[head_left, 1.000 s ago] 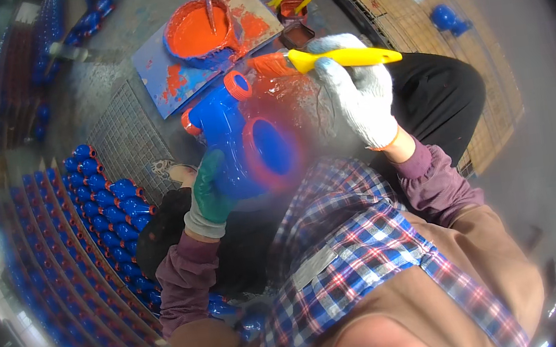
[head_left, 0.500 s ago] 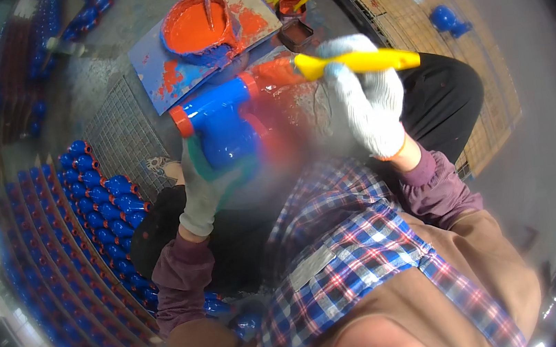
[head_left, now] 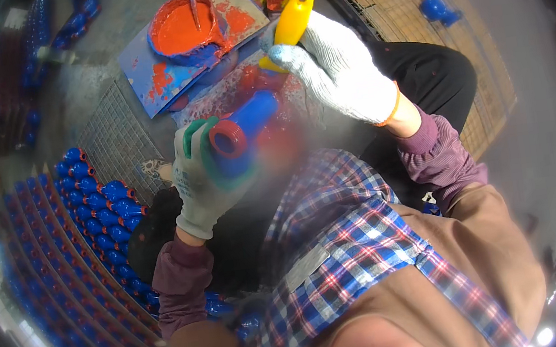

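Note:
A blue pipe fitting with red-painted ends [head_left: 251, 116] is gripped in my gloved left hand [head_left: 197, 183], its open red-rimmed mouth turned toward me. My right hand [head_left: 347, 71], in a white knit glove, is closed around a paintbrush with a yellow handle [head_left: 296, 13]. The handle points up and away; the bristle end is blurred near the fitting's far end, so I cannot tell whether they touch. Beyond both hands stands a blue pail of red-orange paint [head_left: 189, 58] with a thin stick in it.
Under the pail lies a paint-spattered board [head_left: 144, 86]. Small red containers [head_left: 276, 0] sit to its right. Rows of blue fittings with red ends [head_left: 98, 206] fill the left side. A wire grid [head_left: 113, 135] lies nearby, and more blue fittings [head_left: 435, 8] rest on a wooden platform [head_left: 485, 51].
My left hand has turned the fitting so that its red-rimmed mouth now faces me. My right hand has tipped the brush from lying level to handle-up and moved slightly left.

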Demonstrator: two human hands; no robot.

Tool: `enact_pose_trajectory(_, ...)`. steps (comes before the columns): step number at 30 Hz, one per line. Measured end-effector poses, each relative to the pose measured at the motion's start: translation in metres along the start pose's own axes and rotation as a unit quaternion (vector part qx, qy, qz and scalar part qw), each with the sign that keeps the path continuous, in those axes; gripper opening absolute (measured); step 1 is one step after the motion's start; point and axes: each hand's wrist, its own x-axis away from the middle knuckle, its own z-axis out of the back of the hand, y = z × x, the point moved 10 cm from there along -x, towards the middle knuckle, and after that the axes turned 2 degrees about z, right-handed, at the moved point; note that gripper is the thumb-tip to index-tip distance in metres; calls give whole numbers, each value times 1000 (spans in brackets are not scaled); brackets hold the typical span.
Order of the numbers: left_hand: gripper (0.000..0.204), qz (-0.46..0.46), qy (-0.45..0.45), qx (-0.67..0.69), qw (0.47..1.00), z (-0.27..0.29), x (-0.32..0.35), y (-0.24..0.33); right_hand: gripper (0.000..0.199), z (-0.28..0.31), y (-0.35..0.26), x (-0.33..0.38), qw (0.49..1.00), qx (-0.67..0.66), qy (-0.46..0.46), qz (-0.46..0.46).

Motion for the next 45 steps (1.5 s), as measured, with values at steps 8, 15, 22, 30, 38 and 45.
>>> enact_pose_trajectory(8,79,19,-8,1,1000,-8,-2,-4,17,11,-13,25,998,-46,40,-13)
enact_pose_trajectory(15,65,186,2,201,962,-27,13,-45,21,8,-21,59,982,-50,183,-18)
enact_pose_trajectory(22,45,355,-132,445,812,-62,35,-53,27,-10,-31,56,995,7,98,-12)
enact_pose_trajectory(30,64,448,-59,765,460,-82,33,-36,34,-25,-27,55,999,-39,9,29)
enact_pose_trajectory(38,70,429,-45,701,567,-82,57,-77,39,-20,-29,63,989,-3,-31,147)
enact_pose_trajectory(45,66,302,-174,323,880,-69,58,-93,34,-4,-30,61,982,-11,-41,186)
